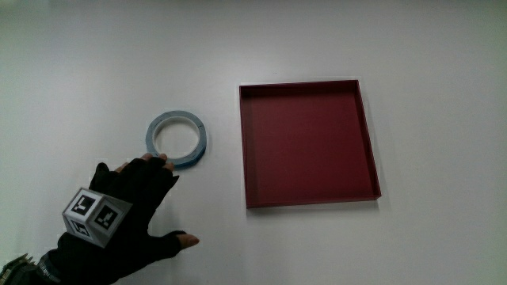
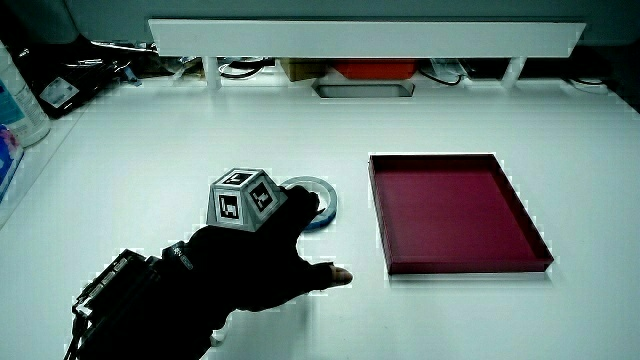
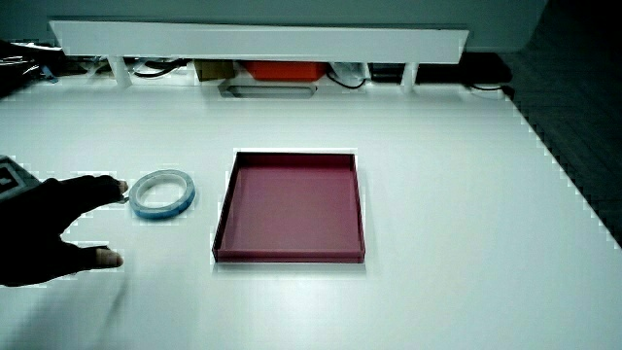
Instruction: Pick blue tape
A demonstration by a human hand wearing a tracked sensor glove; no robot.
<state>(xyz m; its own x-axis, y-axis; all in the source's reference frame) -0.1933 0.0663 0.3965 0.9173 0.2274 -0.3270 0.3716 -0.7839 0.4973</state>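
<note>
1 blue tape (image 1: 177, 139) at hand's (image 1: 131, 207) fingertips (image 1: 155, 161)

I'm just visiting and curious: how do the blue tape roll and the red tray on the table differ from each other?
The blue tape is a round ring, open through its middle; the red tray is square with a closed floor and low walls. The tape is pale blue and much the smaller; the tray is dark red. The hand reaches the tape's rim with its fingertips, while the tray lies apart from it. Both lie flat on the white table.

hand (image 1: 131, 207): black fingerless glove | white cube (image 1: 97, 214) with black square markers on its back | dark wrist strap
</note>
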